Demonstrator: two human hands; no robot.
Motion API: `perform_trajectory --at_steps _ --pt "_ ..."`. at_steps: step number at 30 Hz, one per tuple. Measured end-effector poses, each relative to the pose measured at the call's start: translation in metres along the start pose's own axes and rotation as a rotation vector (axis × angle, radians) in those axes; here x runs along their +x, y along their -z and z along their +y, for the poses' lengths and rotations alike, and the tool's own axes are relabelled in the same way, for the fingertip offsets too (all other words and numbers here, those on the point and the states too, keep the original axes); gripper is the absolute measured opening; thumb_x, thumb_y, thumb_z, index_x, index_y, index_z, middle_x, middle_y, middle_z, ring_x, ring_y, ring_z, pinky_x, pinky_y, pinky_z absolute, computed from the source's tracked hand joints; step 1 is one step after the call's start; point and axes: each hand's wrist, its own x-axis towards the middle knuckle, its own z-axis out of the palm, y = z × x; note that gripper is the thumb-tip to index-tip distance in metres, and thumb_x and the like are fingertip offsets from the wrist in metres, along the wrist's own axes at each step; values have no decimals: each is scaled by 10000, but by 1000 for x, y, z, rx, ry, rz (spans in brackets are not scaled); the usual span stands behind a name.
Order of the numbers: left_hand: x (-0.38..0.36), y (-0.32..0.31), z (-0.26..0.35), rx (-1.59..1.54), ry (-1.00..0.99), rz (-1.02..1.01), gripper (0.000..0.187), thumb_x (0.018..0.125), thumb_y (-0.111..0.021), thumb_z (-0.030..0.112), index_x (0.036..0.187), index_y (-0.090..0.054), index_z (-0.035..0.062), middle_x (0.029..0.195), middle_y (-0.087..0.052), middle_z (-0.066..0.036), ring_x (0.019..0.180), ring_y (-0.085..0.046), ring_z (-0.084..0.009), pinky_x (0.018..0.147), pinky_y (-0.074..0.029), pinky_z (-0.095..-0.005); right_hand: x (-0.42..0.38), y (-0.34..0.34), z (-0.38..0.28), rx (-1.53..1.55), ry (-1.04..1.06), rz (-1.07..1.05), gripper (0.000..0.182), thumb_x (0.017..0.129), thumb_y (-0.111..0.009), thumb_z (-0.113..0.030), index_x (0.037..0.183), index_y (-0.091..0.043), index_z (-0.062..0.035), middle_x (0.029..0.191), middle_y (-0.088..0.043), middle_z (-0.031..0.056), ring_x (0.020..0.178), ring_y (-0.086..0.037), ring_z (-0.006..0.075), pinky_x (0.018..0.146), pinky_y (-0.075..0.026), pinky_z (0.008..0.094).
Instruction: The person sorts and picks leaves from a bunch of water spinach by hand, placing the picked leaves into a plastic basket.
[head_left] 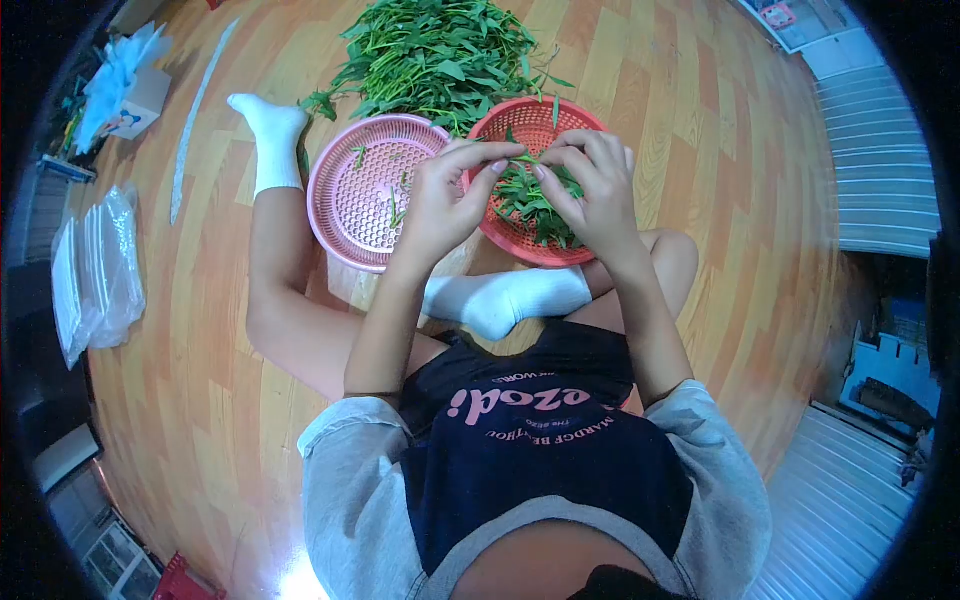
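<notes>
Above the red basket [583, 119], my left hand [455, 195] and my right hand [592, 190] come close together, with a green stem [526, 158] pinched between their fingertips. Cut leafy greens [540, 210] lie inside the red basket, partly hidden by my right hand. To its left is a pink basket [330, 205] with a few short stem bits on its perforated bottom. My left hand covers part of its right side. Beyond both baskets, a large heap of long leafy greens [430, 60] rests on the floor.
My legs in white socks [275, 140] are folded around the baskets on the wooden floor [210, 330]. At the left are plastic-wrapped white items [100, 270] and a white box [140, 103]. Corrugated panels [880, 150] line the right side.
</notes>
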Motion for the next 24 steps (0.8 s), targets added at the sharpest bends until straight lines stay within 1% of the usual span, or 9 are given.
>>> perform_trajectory --at_steps 3,6,8,9,13,17,19,22,24 --pt "-3 -5 2 116 -56 5 293 736 -546 -38 999 -642 47 850 -641 -102 801 -588 -196 738 -453 -292 -1 -8 5 -41 5 -24 106 705 -654 -184 725 -597 -97 847 -541 25 840 -494 207 716 -343 348" --pt "-6 -14 12 240 -214 128 315 707 -549 -53 990 -644 49 842 -635 -112 783 -586 -211 735 -455 -296 -11 -23 27 -299 -185 -5 116 722 -632 -212 721 -606 -99 855 -555 36 852 -504 221 722 -353 353" --pt "-4 -2 14 286 -268 205 273 736 -554 -39 981 -643 44 850 -639 -104 799 -587 -199 733 -454 -294 -20 -23 76 -197 -595 -111 152 738 -614 -252 791 -628 -109 923 -579 43 903 -513 248 771 -363 376" --pt "-1 5 12 223 -213 233 270 751 -565 -25 1005 -631 39 850 -639 -98 802 -590 -183 731 -455 -285 -12 -18 76 29 -554 -264 233 741 -605 -267 935 -628 -140 995 -585 66 942 -516 276 824 -361 409" --pt "3 13 0 -70 49 206 283 786 -604 7 1060 -542 -11 841 -628 -87 822 -599 -130 731 -457 -238 -12 -16 46 -101 -401 -258 362 748 -611 -277 1085 -578 -149 1042 -569 110 1004 -499 277 860 -360 384" --pt "4 8 -18 -124 82 116 266 775 -628 4 1009 -506 -28 858 -608 -76 844 -601 -128 729 -468 -225 10 -5 17 237 -322 -98 349 755 -618 -281 1065 -584 -124 1038 -568 104 993 -498 273 861 -359 353" --pt "4 1 -16 -171 87 51 248 770 -645 33 979 -529 -32 857 -611 -73 837 -607 -128 713 -472 -227 16 -1 6 248 -96 -143 320 754 -626 -285 1018 -608 -105 999 -579 91 934 -514 268 826 -367 348" --pt "4 -4 -16 -129 109 -4 226 763 -659 63 943 -555 -25 853 -619 -70 801 -613 -125 694 -475 -236 3 -5 17 242 -159 -366 287 747 -637 -277 974 -631 -101 959 -590 80 902 -515 259 793 -364 357" --pt "3 -4 -21 -120 98 42 199 762 -666 113 902 -592 -8 811 -632 -65 744 -613 -120 671 -475 -250 -6 -9 26 203 -202 -357 286 740 -643 -275 967 -636 -101 949 -593 79 908 -511 255 785 -361 362"
